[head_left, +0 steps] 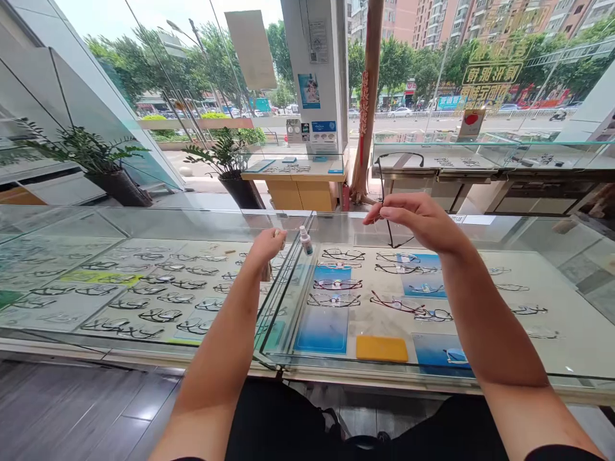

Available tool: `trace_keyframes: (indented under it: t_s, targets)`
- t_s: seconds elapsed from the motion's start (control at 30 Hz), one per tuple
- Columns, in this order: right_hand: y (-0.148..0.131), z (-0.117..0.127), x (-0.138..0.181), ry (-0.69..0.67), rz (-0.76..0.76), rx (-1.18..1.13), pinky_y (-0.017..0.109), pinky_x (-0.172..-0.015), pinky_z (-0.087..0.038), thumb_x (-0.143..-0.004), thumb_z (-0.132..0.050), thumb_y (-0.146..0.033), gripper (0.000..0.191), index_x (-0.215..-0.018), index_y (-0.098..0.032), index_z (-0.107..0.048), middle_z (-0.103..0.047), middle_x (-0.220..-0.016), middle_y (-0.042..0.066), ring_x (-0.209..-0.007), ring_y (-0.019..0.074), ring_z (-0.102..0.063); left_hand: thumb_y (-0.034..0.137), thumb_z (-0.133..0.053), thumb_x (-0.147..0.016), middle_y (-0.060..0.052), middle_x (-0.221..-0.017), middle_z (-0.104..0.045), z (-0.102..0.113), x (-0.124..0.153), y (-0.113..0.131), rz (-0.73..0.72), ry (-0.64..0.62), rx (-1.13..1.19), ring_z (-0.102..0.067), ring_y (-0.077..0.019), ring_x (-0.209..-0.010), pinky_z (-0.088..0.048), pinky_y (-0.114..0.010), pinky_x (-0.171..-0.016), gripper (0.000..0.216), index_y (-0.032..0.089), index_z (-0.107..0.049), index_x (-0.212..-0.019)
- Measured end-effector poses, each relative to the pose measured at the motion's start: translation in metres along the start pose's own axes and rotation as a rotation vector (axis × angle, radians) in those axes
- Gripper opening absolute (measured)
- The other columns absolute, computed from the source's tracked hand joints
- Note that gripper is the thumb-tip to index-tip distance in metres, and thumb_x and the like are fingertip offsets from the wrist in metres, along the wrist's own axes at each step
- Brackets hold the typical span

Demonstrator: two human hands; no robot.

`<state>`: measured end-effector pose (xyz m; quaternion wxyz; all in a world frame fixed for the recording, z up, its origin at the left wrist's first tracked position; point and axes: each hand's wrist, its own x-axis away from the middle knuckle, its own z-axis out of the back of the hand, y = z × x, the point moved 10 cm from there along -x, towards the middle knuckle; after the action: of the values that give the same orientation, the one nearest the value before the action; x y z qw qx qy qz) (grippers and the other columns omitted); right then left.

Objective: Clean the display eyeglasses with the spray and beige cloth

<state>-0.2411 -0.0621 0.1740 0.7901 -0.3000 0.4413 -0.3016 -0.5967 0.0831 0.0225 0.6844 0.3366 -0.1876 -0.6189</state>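
My right hand (pixel 418 218) is raised above the right half of the glass display counter, its fingers pinching a pair of dark thin-framed eyeglasses (pixel 381 176). The glasses hang upright, one rim toward the top and another part below the fingers. Over the middle of the counter, my left hand (pixel 270 246) is closed; something small and pale shows at its fingertips, too little to name. Just right of that hand a small white spray bottle (pixel 306 242) stands on the glass top, apart from the fingers.
Rows of eyeglasses (pixel 161 315) lie inside the counter under the glass (pixel 331 224). A yellow case (pixel 382 349) and blue cards (pixel 321 330) are among them. Beyond stand potted plants (pixel 235 169), a wooden post (pixel 368 96) and further display cases (pixel 293 182).
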Motion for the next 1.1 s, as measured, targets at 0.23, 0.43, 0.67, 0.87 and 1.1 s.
trace_keyframes:
  t_s: [0.23, 0.43, 0.67, 0.87, 1.1]
  targets:
    - [0.001, -0.001, 0.001, -0.002, -0.012, 0.021, 0.046, -0.107, -0.060, -0.105, -0.067, -0.041, 0.027, -0.099, -0.026, -0.089, -0.089, -0.107, 0.005, -0.107, 0.0245, -0.080, 0.032, -0.063, -0.096, -0.008, -0.077, -0.069, -0.017, -0.016, -0.035, 0.071, 0.014, -0.118, -0.063, -0.0263, -0.083, -0.041, -0.035, -0.077, 0.026, 0.023, -0.056, -0.073]
    - [0.001, 0.002, 0.001, 0.011, -0.015, 0.046, 0.048, -0.107, -0.060, -0.104, -0.068, -0.044, 0.028, -0.099, -0.026, -0.089, -0.088, -0.105, 0.005, -0.105, 0.0254, -0.079, 0.030, -0.069, -0.092, -0.013, -0.093, -0.076, -0.017, -0.013, -0.035, 0.039, 0.084, -0.109, -0.070, -0.0356, -0.103, -0.046, -0.041, -0.091, 0.014, 0.023, -0.061, -0.084]
    - [0.002, 0.004, 0.001, 0.007, -0.017, 0.048, 0.047, -0.107, -0.059, -0.103, -0.069, -0.044, 0.028, -0.098, -0.025, -0.089, -0.088, -0.103, 0.005, -0.104, 0.0251, -0.079, 0.048, -0.047, -0.107, -0.013, -0.109, -0.078, -0.016, -0.007, 0.007, -0.198, 0.128, 0.154, -0.070, -0.0302, -0.113, -0.050, -0.042, -0.105, 0.035, 0.022, -0.068, -0.095]
    - [0.008, 0.006, -0.002, -0.006, -0.038, -0.040, 0.042, -0.105, -0.059, -0.102, -0.067, -0.035, 0.025, -0.097, -0.024, -0.089, -0.089, -0.104, 0.005, -0.104, 0.0228, -0.080, 0.059, -0.073, -0.091, -0.015, -0.132, -0.078, -0.047, -0.006, 0.018, -0.264, -0.054, 0.409, -0.075, -0.0282, -0.116, -0.058, -0.044, -0.103, 0.053, 0.023, -0.058, -0.126]
    - [0.021, 0.007, -0.004, 0.013, -0.064, -0.112, 0.043, -0.105, -0.057, -0.103, -0.063, -0.035, 0.030, -0.092, -0.025, -0.090, -0.087, -0.100, 0.005, -0.104, 0.0235, -0.079, 0.046, -0.091, -0.070, -0.006, -0.095, -0.075, -0.083, 0.000, 0.008, -0.176, -0.231, 0.443, -0.071, -0.0258, -0.090, -0.056, -0.043, -0.089, 0.049, 0.021, -0.064, -0.102]
